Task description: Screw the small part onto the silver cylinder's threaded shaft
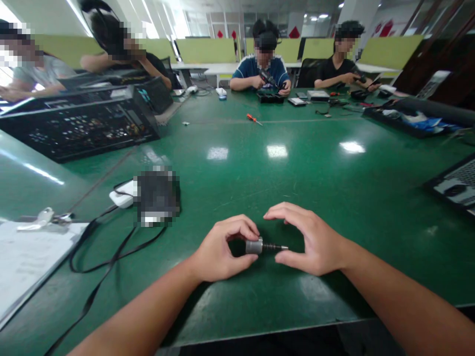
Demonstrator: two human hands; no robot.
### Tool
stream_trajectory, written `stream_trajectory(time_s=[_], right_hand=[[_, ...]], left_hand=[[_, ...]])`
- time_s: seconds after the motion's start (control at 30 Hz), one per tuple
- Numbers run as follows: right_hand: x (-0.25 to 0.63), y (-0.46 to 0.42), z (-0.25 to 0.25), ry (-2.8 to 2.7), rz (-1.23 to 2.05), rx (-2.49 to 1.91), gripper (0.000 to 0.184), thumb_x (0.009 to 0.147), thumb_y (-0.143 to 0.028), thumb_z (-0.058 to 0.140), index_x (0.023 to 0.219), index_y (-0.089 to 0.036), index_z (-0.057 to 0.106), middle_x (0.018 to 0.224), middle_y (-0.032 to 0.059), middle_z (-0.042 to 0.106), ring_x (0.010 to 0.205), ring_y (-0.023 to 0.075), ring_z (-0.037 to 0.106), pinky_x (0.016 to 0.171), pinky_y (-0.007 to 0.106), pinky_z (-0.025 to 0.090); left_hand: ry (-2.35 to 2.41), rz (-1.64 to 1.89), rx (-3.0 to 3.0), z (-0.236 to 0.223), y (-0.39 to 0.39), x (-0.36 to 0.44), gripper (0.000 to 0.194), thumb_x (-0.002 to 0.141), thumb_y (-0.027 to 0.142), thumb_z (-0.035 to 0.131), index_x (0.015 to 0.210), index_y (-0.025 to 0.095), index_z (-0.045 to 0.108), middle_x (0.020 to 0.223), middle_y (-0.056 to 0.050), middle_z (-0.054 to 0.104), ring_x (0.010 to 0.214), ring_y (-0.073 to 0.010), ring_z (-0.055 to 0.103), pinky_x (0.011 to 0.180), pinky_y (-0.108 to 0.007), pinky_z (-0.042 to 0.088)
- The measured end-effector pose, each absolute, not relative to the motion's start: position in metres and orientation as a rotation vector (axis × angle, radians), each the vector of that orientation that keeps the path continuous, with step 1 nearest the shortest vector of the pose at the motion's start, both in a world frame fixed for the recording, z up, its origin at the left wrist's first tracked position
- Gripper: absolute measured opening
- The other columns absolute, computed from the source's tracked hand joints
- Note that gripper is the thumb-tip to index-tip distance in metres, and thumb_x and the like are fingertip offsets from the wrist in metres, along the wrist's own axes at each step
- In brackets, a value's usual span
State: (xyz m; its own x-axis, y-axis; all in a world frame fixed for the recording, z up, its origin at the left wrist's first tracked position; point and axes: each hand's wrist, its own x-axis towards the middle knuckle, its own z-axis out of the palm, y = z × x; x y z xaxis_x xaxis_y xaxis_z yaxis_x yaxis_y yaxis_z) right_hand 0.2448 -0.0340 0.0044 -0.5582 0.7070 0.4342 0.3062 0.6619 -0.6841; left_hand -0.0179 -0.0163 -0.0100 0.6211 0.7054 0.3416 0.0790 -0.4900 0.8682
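My left hand (pixel 222 249) is curled round a small grey metal cylinder (pixel 254 245), pinching it between thumb and fingers just above the green table (pixel 260 173). A thin dark threaded shaft (pixel 275 246) sticks out of the cylinder to the right. My right hand (pixel 308 240) arches over that shaft, its thumb tip touching the shaft's end and its fingers bent above it.
A black device with a black cable (pixel 111 257) lies to the left, beside white papers (pixel 29 262). An open computer case (pixel 77 121) stands at far left. An orange screwdriver (pixel 254 118) lies mid-table. A laptop (pixel 456 185) sits at the right edge. Several people work at the far side.
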Motion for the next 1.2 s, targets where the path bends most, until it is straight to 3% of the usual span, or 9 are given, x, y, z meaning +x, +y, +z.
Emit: stream_trajectory(time_s=[0.23,0.67,0.87,1.2], right_hand=[[0.236,-0.027,-0.004,-2.192,0.74,-0.819,0.035,0.081,-0.034,0.081,0.109,-0.021,0.063,0.117,0.0108,0.069,0.108,0.0247,0.067,0.097,0.04,0.052],[0.232,-0.029,-0.006,-2.148,0.787,-0.774,0.016,0.086,-0.02,0.075,0.099,-0.02,0.065,0.107,0.008,0.07,0.1,0.0196,0.067,0.093,0.034,0.051],[0.232,-0.028,-0.008,-2.142,0.779,-0.769,0.017,0.088,-0.026,0.077,0.099,-0.02,0.065,0.102,0.0071,0.072,0.094,0.0196,0.068,0.088,0.034,0.052],[0.234,-0.028,-0.005,-2.17,0.736,-0.78,0.013,0.088,-0.022,0.074,0.097,-0.021,0.065,0.102,0.0071,0.072,0.095,0.0201,0.068,0.089,0.035,0.053]], left_hand=[[0.581,1.043,2.117,-0.006,-0.011,-0.017,0.026,0.075,0.009,0.081,0.09,0.018,0.063,0.096,-0.006,0.07,0.084,-0.0171,0.07,0.078,-0.03,0.055],[0.589,1.054,2.214,-0.002,-0.013,-0.014,0.025,0.074,0.014,0.085,0.089,0.018,0.065,0.09,-0.007,0.073,0.081,-0.0172,0.071,0.075,-0.029,0.056],[0.605,1.065,2.207,-0.002,-0.014,-0.014,0.025,0.075,0.014,0.084,0.09,0.018,0.065,0.091,-0.007,0.073,0.079,-0.017,0.072,0.075,-0.029,0.057],[0.619,1.065,2.21,-0.002,-0.013,-0.016,0.022,0.076,0.016,0.083,0.089,0.018,0.065,0.09,-0.008,0.073,0.077,-0.0172,0.071,0.073,-0.03,0.057]])
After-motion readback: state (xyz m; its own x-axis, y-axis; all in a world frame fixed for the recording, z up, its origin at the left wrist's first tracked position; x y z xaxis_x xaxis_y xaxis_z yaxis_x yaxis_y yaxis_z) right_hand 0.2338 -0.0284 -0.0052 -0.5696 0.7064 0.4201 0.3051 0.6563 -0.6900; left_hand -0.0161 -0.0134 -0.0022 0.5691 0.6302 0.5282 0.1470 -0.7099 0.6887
